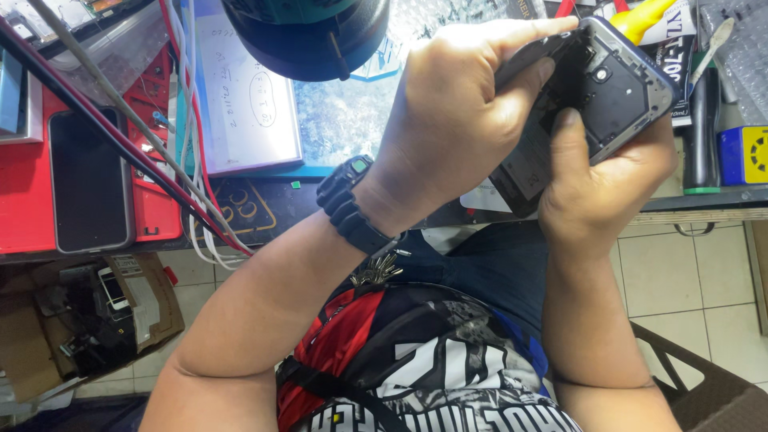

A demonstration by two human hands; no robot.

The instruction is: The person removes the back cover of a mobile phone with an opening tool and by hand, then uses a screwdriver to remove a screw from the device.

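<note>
Black plastic innards show where we hold the opened phone [616, 88] at two o'clock — our right hand [612, 180] clamps its frame, our left hand [456, 120] pinches the half-lifted back cover [536, 60]. Prying seems underway; next calls for even, gentle leverage.

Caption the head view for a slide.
Both hands, left hand and right hand, grip an opened phone above the workbench.

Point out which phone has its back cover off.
The dark phone held in both hands, its insides exposed; the black phone lying on the red mat shows an unbroken dark face.
</note>
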